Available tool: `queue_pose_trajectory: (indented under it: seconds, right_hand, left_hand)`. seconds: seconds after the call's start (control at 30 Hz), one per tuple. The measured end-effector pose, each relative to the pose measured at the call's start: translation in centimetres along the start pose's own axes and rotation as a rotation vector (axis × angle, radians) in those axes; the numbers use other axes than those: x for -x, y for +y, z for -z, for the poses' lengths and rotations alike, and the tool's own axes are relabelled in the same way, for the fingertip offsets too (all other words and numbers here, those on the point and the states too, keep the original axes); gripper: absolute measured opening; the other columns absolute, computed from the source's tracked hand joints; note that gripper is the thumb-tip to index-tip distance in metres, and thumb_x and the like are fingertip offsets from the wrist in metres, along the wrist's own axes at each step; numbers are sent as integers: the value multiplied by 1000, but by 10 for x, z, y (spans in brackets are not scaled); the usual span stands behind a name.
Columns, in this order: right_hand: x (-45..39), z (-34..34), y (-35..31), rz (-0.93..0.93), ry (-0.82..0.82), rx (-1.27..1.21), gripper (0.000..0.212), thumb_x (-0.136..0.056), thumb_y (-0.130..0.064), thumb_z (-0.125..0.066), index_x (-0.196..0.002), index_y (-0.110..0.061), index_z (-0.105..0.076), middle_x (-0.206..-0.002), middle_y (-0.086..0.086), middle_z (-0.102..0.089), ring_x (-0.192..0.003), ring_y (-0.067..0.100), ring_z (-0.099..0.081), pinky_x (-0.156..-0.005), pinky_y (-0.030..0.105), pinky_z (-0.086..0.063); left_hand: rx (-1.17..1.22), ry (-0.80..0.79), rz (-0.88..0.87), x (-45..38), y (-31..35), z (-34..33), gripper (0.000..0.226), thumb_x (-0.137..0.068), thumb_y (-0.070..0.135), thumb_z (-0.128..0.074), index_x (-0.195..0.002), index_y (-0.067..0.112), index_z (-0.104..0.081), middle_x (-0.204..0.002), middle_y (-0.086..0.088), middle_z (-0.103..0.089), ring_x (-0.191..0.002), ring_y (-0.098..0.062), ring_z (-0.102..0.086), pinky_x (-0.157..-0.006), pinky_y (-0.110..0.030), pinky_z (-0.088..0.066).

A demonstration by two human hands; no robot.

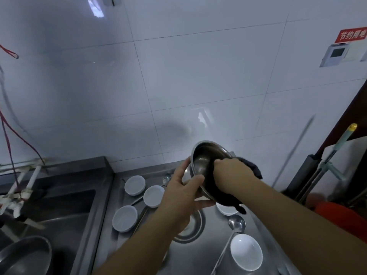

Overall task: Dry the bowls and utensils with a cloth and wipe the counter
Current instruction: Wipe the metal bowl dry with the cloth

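Observation:
A steel bowl (204,157) is held tilted above the steel counter (200,253), its opening turned to me. My left hand (183,192) grips its lower left rim from outside. My right hand (231,172) presses a dark cloth (218,193) into the bowl's right inside; the cloth hangs over the rim and down below it. On the counter lie three upturned white bowls (135,185), an upright white bowl (246,254), a steel ladle (236,224) and another steel bowl (190,227) under my left wrist.
A sink (59,211) lies at the left with a steel basin (23,255) in it and a taped tap (17,193) above. A white tiled wall stands behind. Mop handles (337,147) and an orange object (341,217) crowd the right.

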State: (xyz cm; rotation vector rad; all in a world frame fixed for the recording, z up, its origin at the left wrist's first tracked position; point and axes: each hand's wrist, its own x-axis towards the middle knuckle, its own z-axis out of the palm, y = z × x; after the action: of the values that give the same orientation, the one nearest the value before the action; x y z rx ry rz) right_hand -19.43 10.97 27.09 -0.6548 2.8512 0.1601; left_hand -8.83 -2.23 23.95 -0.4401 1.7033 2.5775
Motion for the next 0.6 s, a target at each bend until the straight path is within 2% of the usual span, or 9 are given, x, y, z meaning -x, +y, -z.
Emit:
queue_pose_trajectory:
  seconds: [0.1,0.2,0.27,0.33,0.43,0.5,0.57,0.6]
  right_hand:
    - [7,0,10,124,-179,-221,34,-104,-19,-47,-127,-7,-68,-125,15,-71,-112,31,-67,-96,39,-54]
    - [24,-9,11,197,-211,-762,34,-102,-27,-45,-122,-23,-72,-121,5,-73,-107,21,-67,-88,33,-52]
    - [36,-20,7,169,-244,-1211,32,-94,-32,-48,-110,-36,-75,-104,0,-77,-94,16,-71,-81,30,-55]
    - [38,-33,3,129,-217,-1482,30,-94,-28,-48,-103,-38,-75,-88,-1,-76,-80,14,-70,-73,29,-56]
    - [24,-45,-2,57,129,-1348,27,-103,-18,-44,-95,-33,-64,-69,-7,-64,-62,3,-58,-61,18,-45]
    - [12,-43,0,58,337,-1146,18,-105,-12,-43,-97,-21,-56,-71,-2,-57,-59,3,-52,-58,20,-40]
    - [0,-43,10,145,399,-778,11,-105,-10,-43,-107,-11,-53,-90,6,-59,-79,15,-57,-71,33,-44]
    - [-6,-46,15,193,390,-558,14,-104,-11,-44,-114,-11,-54,-103,8,-60,-93,23,-57,-80,39,-47]
  left_hand:
    - [-59,-2,-24,2,2,1,68,-97,5,-70,-144,51,-54,-110,-19,-79,-103,-37,-79,-75,-51,-66]
    - [-93,-13,-22,4,-1,-1,69,-101,3,-65,-149,49,-49,-110,-17,-80,-104,-31,-79,-73,-46,-66]
    - [-99,-27,-1,7,-6,-3,67,-103,4,-64,-151,48,-48,-110,-17,-79,-103,-29,-79,-73,-44,-66]
    - [-112,-47,21,11,-12,-6,62,-104,5,-62,-145,51,-53,-107,-17,-79,-103,-30,-79,-73,-43,-66]
    - [-83,-73,49,17,-21,-12,56,-106,6,-60,-136,53,-60,-111,-23,-77,-104,-37,-78,-74,-46,-66]
    - [-55,-63,54,20,-25,-17,53,-106,6,-58,-136,51,-60,-113,-23,-77,-104,-39,-78,-75,-45,-66]
    - [-31,-33,38,20,-27,-19,52,-107,6,-57,-136,48,-58,-112,-21,-78,-103,-38,-78,-74,-44,-66]
    - [-21,-12,27,19,-26,-19,52,-107,5,-57,-137,47,-56,-111,-21,-79,-102,-38,-79,-73,-43,-66]
